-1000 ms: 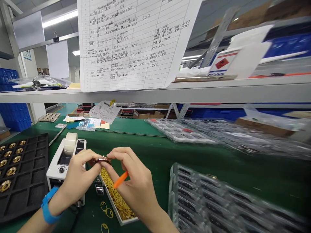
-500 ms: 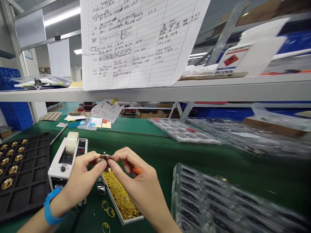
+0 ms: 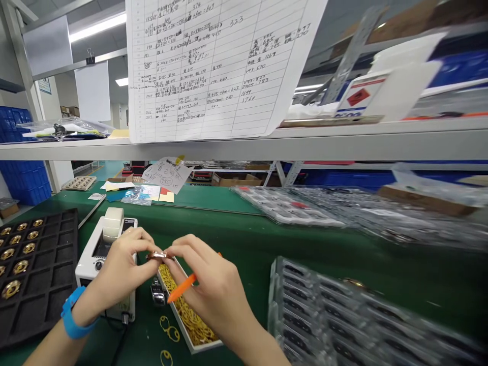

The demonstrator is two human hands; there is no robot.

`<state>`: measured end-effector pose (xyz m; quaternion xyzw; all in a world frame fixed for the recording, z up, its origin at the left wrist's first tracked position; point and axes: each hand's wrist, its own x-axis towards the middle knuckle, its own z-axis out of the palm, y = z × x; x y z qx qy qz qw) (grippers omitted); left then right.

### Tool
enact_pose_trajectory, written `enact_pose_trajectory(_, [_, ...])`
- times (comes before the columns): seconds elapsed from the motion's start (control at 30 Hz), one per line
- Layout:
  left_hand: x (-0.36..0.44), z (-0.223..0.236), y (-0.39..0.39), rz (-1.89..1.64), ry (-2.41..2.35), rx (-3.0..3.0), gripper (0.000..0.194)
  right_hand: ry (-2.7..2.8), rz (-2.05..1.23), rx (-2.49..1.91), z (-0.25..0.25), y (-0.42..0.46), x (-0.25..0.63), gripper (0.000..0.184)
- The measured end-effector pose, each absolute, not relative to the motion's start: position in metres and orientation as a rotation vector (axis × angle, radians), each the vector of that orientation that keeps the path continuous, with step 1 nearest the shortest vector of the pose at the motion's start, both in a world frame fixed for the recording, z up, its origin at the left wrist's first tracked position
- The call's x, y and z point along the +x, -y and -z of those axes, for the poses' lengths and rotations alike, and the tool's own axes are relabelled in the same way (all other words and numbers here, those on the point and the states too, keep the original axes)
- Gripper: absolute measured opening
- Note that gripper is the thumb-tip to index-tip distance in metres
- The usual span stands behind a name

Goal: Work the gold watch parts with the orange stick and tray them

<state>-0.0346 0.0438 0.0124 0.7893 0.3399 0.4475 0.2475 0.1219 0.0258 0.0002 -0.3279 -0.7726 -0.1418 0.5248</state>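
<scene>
Just left of the frame's centre, both hands meet on one small round metal piece (image 3: pixel 159 255), held up off the green worktop (image 3: pixel 244 239). Half a second ago its face was tipped towards the camera, with a knob on top; now it lies almost edge-on, so I take it that the piece is being turned in the fingers and is still being worked on. The left hand (image 3: pixel 124 264) pinches its left edge between thumb and fingers; the right hand (image 3: pixel 213 284) is nearly closed at the other edge, thumb and forefinger together. An orange stick (image 3: pixel 181 288) in the right hand — mostly hidden at that earlier moment — now slants out below the palm, its tip clear of the piece. Which face is up, or whether anything is fitted to it, I cannot tell at this angle.

At lower centre, partly behind the right hand, a white box (image 3: pixel 206 348) holds yellow rings (image 3: pixel 190 315). A tape dispenser (image 3: pixel 89 254) stands behind the left hand; at far left, a black tray (image 3: pixel 41 305) carries gold-coloured rings (image 3: pixel 10 289).
</scene>
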Motion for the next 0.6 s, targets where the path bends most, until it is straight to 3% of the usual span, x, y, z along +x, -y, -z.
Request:
enact_pose_trajectory(0.13, [-0.036,-0.017,-0.041,-1.292,-0.947,1.854,0.004,1.743,0.75,-0.613,0.005,-0.01,0.118,0.013])
enact_pose_trajectory(0.23, [-0.033,-0.018,-0.035,-1.25,-0.848,1.551,0.014,1.689,0.889,-0.605,0.009,-0.004,0.119,0.017])
enact_pose_trajectory(0.6, [-0.023,-0.01,-0.013,-1.294,-0.894,1.73,0.023,1.699,0.773,-0.64,0.004,-0.018,0.124,0.019])
